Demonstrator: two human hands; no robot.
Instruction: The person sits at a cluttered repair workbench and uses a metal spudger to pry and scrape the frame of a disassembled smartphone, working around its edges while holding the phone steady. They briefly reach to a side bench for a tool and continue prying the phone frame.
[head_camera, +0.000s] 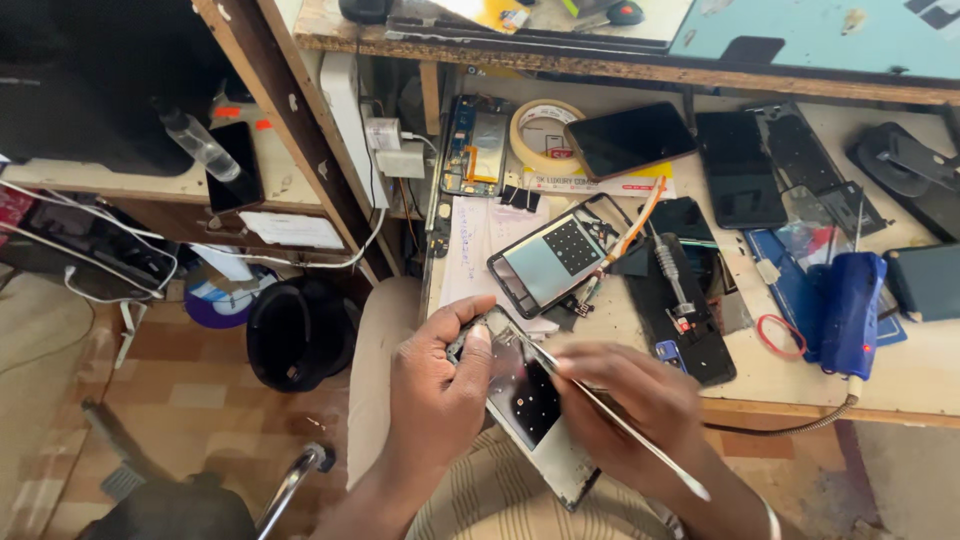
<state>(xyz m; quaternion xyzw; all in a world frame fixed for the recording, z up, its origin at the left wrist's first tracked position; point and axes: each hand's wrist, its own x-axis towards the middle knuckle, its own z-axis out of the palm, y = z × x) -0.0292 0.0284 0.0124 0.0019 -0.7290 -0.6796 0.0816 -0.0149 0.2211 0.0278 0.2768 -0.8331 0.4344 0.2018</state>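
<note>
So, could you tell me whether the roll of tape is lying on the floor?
No, the roll of tape lies on the workbench, beside a dark phone, well above the floor.

Two bare hands, left (435, 385) and right (625, 405), entering from the lower edge of the head view. No gloves, rings or wristwatch visible on either. Forearms bare as far as seen, no sleeves reaching the wrists. Short, trimmed fingernails; left thumbnail (481, 338) plainly visible. A thin pale band (771, 520) at the right forearm near the frame's bottom edge, kind unclear. Lap below the hands covered in light cloth with fine darker stripes (500, 500). Remainder of the body out of view.
</note>
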